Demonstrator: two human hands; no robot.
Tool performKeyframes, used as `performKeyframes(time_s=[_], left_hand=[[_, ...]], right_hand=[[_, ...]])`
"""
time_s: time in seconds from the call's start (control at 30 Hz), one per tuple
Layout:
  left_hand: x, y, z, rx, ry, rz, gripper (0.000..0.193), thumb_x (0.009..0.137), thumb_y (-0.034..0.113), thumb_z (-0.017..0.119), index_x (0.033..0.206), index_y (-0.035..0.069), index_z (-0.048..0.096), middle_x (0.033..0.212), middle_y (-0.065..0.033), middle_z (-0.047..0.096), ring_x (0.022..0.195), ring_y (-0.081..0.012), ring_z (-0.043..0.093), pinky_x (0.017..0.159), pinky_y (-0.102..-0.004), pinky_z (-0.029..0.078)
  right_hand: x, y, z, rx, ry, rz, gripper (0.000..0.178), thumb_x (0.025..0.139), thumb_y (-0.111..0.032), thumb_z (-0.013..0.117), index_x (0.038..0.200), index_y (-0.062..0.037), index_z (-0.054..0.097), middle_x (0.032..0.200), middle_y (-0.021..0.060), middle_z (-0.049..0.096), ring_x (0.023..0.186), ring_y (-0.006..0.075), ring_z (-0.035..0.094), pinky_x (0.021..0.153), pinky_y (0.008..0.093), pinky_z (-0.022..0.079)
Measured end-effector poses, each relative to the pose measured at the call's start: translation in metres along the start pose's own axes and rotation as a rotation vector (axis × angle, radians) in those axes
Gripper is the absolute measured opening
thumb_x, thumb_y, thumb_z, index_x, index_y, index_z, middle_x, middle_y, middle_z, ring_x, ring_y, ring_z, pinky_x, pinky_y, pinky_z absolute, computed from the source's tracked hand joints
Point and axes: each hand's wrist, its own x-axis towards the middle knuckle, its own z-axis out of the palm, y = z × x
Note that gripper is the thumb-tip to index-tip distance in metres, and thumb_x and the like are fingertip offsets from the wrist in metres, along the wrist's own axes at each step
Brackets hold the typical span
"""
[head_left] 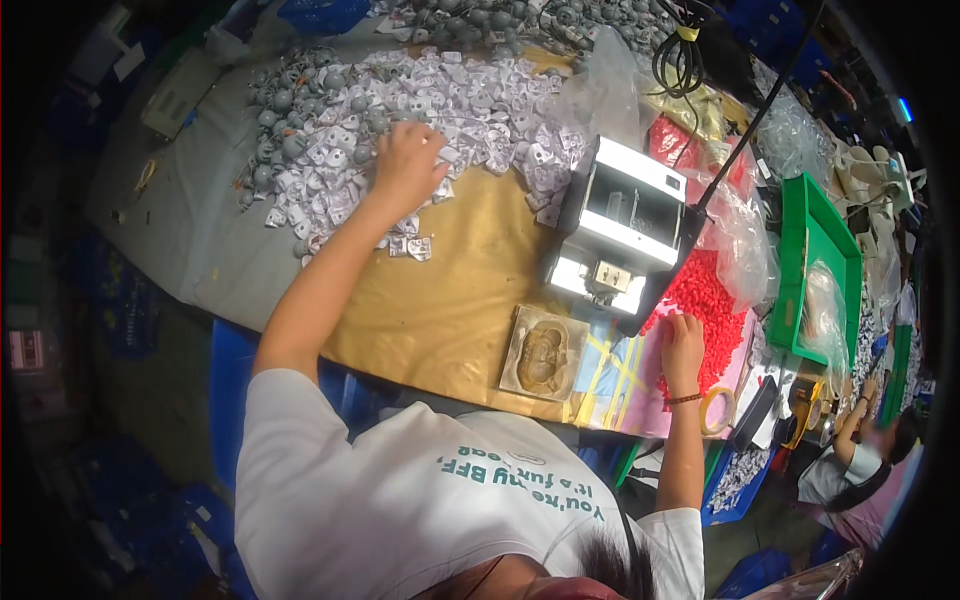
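Left hand point(408, 165) among white parts point(480, 100), right hand point(682, 345) at red parts point(712, 310)
The white parts lie back from the counter's point(450, 300) front edge, the red parts nearer it, presumably flanking the machine point(630, 210) for easy reach. Both hands' fingers are bent; whether they grasp anything, I cannot tell.

Smooth white plastic pieces point(490, 100), glossy gold table cover point(450, 310), crinkled clear plastic bag point(608, 90)

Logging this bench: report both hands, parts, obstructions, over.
Left hand at heap of small white pieces; grip unclear. Right hand at pile of small red pieces; grip unclear. Boxy black-and-white machine between them.
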Motion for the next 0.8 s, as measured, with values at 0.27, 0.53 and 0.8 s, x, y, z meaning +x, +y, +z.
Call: performKeyframes(time_s=[0.27, 0.53, 0.8], left_hand=[[0.028, 0.039, 0.086, 0.091, 0.01, 0.185, 0.027, 0.074, 0.015, 0.071, 0.101, 0.013, 0.069, 0.104, -0.0038, 0.061, 0.107, -0.0271, 0.052, 0.086, -0.0448, 0.043], [-0.003, 0.071, 0.042, -0.261, 0.132, 0.204, 0.034, 0.07, 0.008, 0.074, 0.102, 0.006, 0.06, 0.106, -0.0124, 0.056, 0.109, -0.0322, 0.052, 0.095, -0.0444, 0.045], [-0.136, 0.184, -0.002, -0.759, -0.39, 0.215, 0.027, 0.074, 0.015, 0.079, 0.098, 0.01, 0.068, 0.103, -0.0084, 0.056, 0.104, -0.0298, 0.05, 0.092, -0.0403, 0.045]], right_hand=[[0.008, -0.014, -0.019, 0.266, 0.096, 0.157, 0.017, 0.086, 0.002, 0.062, 0.101, -0.002, 0.067, 0.091, 0.0126, 0.058, 0.084, 0.0268, 0.059, 0.072, 0.0357, 0.049], [-0.013, -0.038, -0.046, 1.135, 0.009, 0.538, 0.019, 0.094, 0.005, 0.057, 0.11, 0.0053, 0.067, 0.106, 0.0085, 0.067, 0.087, 0.0136, 0.067, 0.076, 0.0257, 0.056], [-0.006, -0.142, -0.037, 0.975, -0.162, 0.034, 0.013, 0.084, 0.0, 0.073, 0.094, 0.0002, 0.065, 0.091, 0.0076, 0.068, 0.083, 0.0174, 0.066, 0.072, 0.0289, 0.054]])
